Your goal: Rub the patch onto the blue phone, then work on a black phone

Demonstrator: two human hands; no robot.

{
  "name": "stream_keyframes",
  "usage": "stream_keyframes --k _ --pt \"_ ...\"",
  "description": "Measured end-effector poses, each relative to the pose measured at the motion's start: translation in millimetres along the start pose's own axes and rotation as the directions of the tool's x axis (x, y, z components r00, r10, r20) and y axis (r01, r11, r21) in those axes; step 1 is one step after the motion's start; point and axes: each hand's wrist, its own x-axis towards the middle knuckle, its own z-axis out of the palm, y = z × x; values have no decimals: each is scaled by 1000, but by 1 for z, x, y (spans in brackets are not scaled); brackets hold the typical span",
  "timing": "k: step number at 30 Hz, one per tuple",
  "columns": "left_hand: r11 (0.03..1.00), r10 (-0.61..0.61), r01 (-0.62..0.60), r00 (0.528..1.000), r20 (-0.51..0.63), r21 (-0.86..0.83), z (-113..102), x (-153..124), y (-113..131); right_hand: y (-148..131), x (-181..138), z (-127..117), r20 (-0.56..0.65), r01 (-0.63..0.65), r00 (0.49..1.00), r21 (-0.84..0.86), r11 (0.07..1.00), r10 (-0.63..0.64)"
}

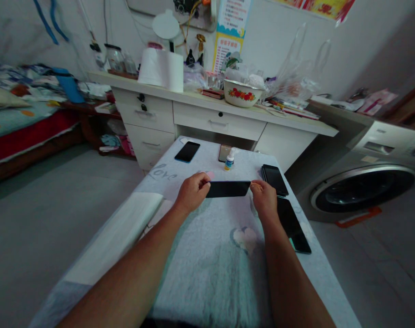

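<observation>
Between my two hands a dark smartphone [228, 189] is held sideways over the cloth-covered table [200, 255]. My left hand [193, 191] pinches its left end, fingers closed. At the other end, my right hand [264, 197] grips the corner between thumb and fingers. Just beyond the phone stands a small white-capped bottle [229, 160] with a blue and yellow label. Behind that bottle lies another phone [224, 153], partly hidden. A black phone with a blue edge [187, 151] rests at the far left. Beside my right hand are stacked dark phones [275, 179] and a larger black tablet [292, 225].
White paper or cloth [117, 237] lies along the table's left side. Beyond the table is a white desk [207, 109] carrying a floral enamel bowl [242, 94] and a white paper roll [161, 69]. A washing machine [367, 168] stands right, a bed [30, 118] left.
</observation>
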Motion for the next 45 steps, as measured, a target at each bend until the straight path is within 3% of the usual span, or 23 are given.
stream_keyframes --k 4,9,18,31,45 --pt "1000 20 -20 1000 14 -9 1 -1 0 -6 -4 0 -92 116 988 -55 992 -121" --pt "999 42 -42 999 15 -15 0 -2 3 -12 -8 -1 -141 293 938 -168 941 -317" --pt "998 50 -51 998 45 25 1 -3 10 -27 -17 7 -38 487 862 -214 847 -505" --pt "994 71 -78 993 92 73 4 -4 14 -52 -37 15 106 569 823 -147 809 -559" --pt "998 62 -64 994 93 16 6 -5 13 -70 -56 27 199 639 763 -83 765 -616"
